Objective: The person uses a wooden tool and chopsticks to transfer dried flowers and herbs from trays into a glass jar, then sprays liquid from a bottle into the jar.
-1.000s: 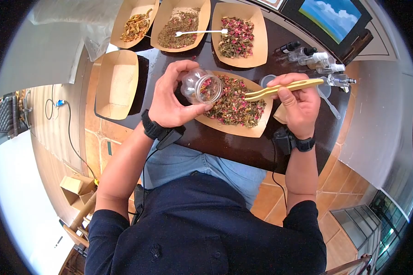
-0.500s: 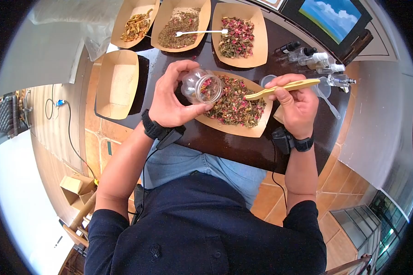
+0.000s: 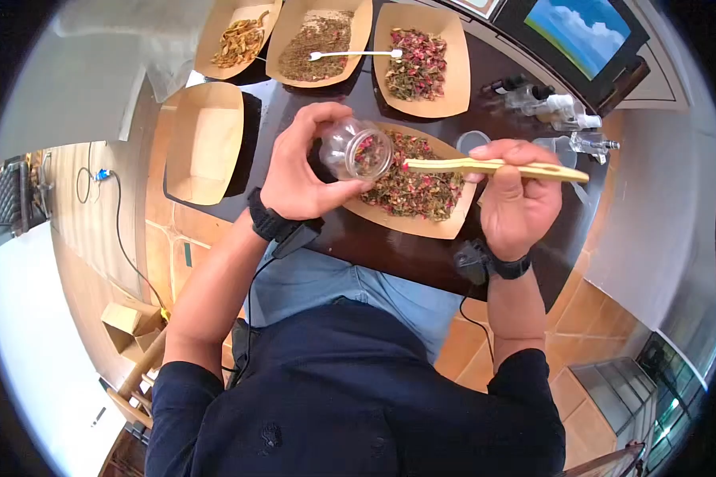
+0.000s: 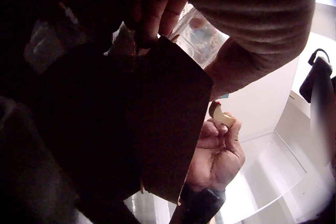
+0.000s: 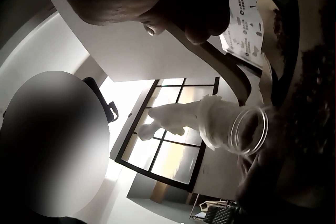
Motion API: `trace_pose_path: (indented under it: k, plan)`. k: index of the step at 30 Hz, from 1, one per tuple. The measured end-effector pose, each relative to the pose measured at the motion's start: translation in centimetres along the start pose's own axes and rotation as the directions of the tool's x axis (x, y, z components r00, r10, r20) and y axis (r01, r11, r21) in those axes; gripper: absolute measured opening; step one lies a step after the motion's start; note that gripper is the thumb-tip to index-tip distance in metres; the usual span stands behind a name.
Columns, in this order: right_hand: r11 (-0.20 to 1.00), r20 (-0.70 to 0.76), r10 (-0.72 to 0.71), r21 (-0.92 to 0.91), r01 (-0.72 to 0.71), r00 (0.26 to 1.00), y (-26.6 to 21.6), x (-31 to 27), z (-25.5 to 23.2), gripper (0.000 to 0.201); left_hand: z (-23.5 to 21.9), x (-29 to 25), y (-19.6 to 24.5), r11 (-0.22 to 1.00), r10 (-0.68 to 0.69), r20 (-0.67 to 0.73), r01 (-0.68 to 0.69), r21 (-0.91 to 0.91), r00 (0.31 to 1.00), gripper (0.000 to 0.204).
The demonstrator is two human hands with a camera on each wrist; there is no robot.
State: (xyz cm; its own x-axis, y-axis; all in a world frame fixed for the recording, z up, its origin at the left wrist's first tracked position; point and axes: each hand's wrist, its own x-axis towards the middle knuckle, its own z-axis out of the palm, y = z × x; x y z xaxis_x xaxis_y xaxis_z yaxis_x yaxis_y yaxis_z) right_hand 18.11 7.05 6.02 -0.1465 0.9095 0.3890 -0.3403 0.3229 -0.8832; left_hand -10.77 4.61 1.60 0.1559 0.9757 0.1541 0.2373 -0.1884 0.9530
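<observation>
My left hand [image 3: 294,175] grips a clear round jar [image 3: 340,153], tilted with its mouth to the right. Some dried petals show inside it. My right hand [image 3: 521,207] pinches wooden tweezers [image 3: 453,165], whose tips are close to the jar's mouth, with a reddish bit at the end. Below both is a kraft paper tray [image 3: 436,228] of mixed dried petals and leaves [image 3: 426,191]. In the right wrist view the tweezers [image 5: 226,69] curve down toward the jar's rim [image 5: 251,129]. The left wrist view is mostly dark, with the tweezers' end [image 4: 220,116] visible.
Behind are paper trays of dried flowers [image 3: 416,63], crumbled herbs [image 3: 318,48] and yellowish pieces [image 3: 239,44]. A white stick [image 3: 358,55] spans two of them. A bare tray [image 3: 207,143] stands left. Several small bottles [image 3: 561,107] and a clear cup [image 3: 473,143] are at right.
The tweezers' tips have come from over the petals in the tray toward the jar's mouth. My right hand has turned and dropped slightly; my left hand keeps hold of the jar.
</observation>
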Motion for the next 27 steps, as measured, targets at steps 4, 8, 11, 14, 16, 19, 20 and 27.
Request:
trace_pose_path:
  k: [4,8,11,14,16,19,20,27]
  plan:
    - [0.999,0.028,-0.021,0.045,0.019,0.999,0.5,-0.7,1.9,0.025,-0.2,0.0,0.2,0.997,0.012,0.003,-0.012,0.078,1.000,0.090]
    - [1.000,0.081,-0.010,-0.022,0.011,0.997,0.6,-0.9,1.6,0.024,-0.1,0.0,0.0,0.999,0.000,-0.002,0.000,0.050,1.000,0.090]
    - [1.000,0.033,-0.011,0.003,0.011,0.999,0.3,-0.7,1.1,0.025,-0.1,0.0,-0.2,0.998,0.028,-0.003,-0.028,0.063,1.000,0.089]
    - [0.991,-0.038,-0.080,-0.108,0.076,0.996,-0.1,-0.2,-0.5,0.025,-0.1,0.1,-0.4,0.997,0.046,0.003,-0.046,0.060,0.999,0.089]
    - [0.987,0.047,0.119,-0.110,-0.113,0.992,-0.6,0.4,-2.5,0.023,0.0,0.0,-0.3,1.000,0.024,-0.005,-0.024,0.011,1.000,0.089]
    - [0.966,0.150,0.235,-0.150,-0.213,0.960,-0.8,1.0,-4.1,0.021,0.0,0.0,0.1,1.000,-0.009,0.008,0.009,0.007,1.000,0.090]
    - [0.956,0.184,0.274,-0.159,-0.247,0.944,-0.9,1.0,-4.3,0.021,0.2,0.1,0.1,1.000,-0.006,0.017,0.006,0.008,1.000,0.090]
    - [0.936,0.164,0.312,-0.226,-0.272,0.936,-0.7,0.9,-4.3,0.017,0.6,-0.1,-0.3,1.000,0.003,-0.062,-0.004,-0.026,0.998,0.085]
